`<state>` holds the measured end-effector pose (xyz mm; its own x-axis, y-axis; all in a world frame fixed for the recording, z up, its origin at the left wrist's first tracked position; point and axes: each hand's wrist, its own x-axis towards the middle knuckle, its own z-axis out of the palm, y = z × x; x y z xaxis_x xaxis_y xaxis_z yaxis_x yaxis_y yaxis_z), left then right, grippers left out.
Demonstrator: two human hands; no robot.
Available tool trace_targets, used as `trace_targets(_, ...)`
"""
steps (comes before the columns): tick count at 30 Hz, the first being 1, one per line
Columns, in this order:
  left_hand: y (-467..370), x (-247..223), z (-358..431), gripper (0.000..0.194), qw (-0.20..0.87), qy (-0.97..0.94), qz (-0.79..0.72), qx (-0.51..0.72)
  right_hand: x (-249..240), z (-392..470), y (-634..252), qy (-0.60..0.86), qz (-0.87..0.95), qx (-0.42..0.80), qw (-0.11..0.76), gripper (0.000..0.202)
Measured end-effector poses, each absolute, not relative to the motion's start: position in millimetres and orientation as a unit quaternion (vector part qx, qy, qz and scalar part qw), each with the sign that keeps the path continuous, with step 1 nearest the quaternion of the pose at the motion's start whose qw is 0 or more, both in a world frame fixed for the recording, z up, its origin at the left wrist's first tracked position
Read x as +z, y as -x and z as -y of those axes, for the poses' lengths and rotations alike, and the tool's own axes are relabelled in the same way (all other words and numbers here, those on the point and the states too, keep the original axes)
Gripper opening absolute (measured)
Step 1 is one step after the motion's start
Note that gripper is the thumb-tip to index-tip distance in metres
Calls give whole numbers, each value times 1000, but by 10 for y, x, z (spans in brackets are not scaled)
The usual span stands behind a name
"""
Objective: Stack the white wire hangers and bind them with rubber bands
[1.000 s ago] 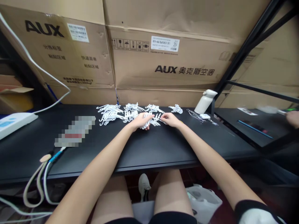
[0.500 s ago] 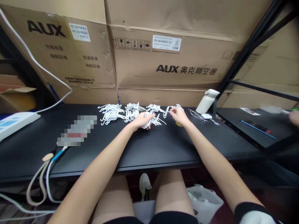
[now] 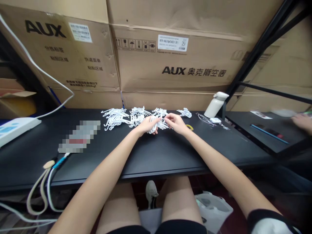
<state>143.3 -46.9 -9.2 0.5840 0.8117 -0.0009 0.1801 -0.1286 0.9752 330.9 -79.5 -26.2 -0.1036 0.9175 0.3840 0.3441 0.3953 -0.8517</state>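
Observation:
My left hand [image 3: 145,126] is closed round a bunch of white wire hooks [image 3: 153,125], the thumb lying across them. Just to its right, my right hand [image 3: 177,123] pinches the end of a white hook close against that bunch; its fingertips partly hide the hook. Behind and left of my hands, bundles of the same hooks [image 3: 114,122] lie in rows on the black table [image 3: 156,152]. A smaller pile of white hooks [image 3: 185,112] rests behind my right hand. Yellow bands [image 3: 189,127] lie beside the right wrist, partly covered.
A white bottle [image 3: 216,104] and a small white case [image 3: 214,120] with a cord stand at the right. At the left are a power strip [image 3: 18,128] and a blurred-out flat object [image 3: 80,136] with a strap. Cardboard boxes [image 3: 170,84] wall the back. Another person's hand [image 3: 302,122] shows far right.
My right hand has moved left with a white hook, from near the small pile to the bunch in my left hand. The left hand has stayed about where it was.

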Motion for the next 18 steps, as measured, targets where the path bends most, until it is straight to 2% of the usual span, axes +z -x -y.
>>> trace_targets(10, -1449, -79, 477, 31, 559, -675, -366, 313, -237, 785, -3251, 482, 600, 366, 523, 43)
trace_targets(18, -1461, -36, 506, 28, 574, -657, -376, 312, -243, 792, -3244, 487, 575, 404, 519, 31)
